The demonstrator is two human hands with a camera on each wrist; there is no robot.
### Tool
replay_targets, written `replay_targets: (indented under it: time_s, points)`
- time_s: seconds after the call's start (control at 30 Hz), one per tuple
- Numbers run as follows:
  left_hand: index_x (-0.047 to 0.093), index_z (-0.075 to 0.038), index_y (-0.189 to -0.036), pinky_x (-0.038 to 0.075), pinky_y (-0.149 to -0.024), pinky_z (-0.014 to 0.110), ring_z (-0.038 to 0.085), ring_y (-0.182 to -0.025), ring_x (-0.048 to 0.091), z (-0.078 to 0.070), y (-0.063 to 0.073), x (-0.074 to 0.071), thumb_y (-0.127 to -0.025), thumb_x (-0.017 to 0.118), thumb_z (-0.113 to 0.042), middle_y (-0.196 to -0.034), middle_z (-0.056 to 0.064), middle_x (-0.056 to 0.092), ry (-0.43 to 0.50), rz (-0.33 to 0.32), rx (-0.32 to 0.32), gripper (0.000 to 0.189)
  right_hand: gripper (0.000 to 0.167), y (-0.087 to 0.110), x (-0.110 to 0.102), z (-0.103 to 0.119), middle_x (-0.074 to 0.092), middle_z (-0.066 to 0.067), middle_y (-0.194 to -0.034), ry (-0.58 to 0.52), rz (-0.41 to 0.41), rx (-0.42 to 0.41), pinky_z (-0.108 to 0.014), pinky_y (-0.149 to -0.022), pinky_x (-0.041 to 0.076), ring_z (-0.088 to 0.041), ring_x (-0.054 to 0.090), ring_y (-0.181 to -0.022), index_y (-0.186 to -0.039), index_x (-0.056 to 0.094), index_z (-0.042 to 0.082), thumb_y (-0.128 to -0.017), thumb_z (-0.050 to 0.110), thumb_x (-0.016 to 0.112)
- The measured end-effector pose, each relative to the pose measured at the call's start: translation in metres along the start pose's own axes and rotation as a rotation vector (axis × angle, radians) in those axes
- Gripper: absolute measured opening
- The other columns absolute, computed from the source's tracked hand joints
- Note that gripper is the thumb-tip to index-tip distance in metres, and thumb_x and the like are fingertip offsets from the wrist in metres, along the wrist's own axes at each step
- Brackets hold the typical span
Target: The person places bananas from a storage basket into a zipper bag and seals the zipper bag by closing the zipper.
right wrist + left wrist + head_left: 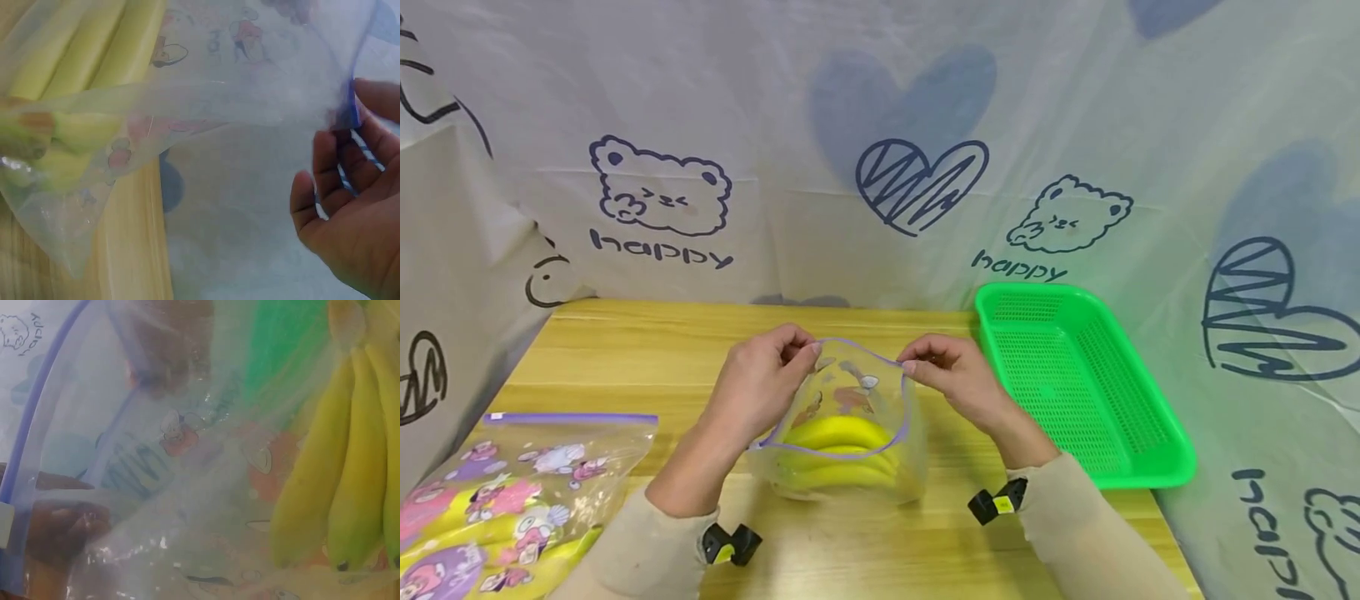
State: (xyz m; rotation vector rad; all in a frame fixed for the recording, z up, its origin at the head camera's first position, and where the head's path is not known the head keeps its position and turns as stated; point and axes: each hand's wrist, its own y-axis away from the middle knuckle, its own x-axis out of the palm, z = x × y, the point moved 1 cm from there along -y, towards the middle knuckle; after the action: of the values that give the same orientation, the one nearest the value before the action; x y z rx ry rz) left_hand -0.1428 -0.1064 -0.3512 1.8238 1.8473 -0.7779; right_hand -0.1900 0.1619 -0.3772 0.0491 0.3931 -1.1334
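Observation:
A clear zip bag (850, 479) with a purple seal stands on the table, its mouth spread wide. Inside lie several yellow bananas (838, 433), also seen through the film in the left wrist view as bananas (356, 469) with greenish tips. My left hand (767, 375) pinches the bag's rim at the far left of the mouth. At the far right corner my right hand (951, 375) pinches the rim between thumb and forefinger; the right wrist view shows this hand (359, 187) with its other fingers loosely bent.
A second zip bag (580, 450), printed with pink and purple cartoons, lies sealed at the left with bananas in it. The green plastic basket (1165, 450) stands at the right of the wooden table (625, 350). A printed white cloth (790, 100) hangs behind.

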Motion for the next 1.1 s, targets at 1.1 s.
replay_targets:
  time_s: [1.1]
  points:
    - [0.074, -0.016, -0.100, 0.044, -0.063, 0.034, 0.022, -0.076, 0.053, 0.036, 0.011, -0.034, -0.101, 0.072, -0.037, -0.088, 0.006, 0.067, -0.007, 0.053, -0.017, 0.022, 0.018, 0.004, -0.049, -0.003, 0.065, 0.012, -0.084, 0.067, -0.538, -0.039, -0.021, -0.071, 0.052, -0.010, 0.060, -0.075, -0.104, 0.067, -0.010, -0.104, 0.008, 0.066]
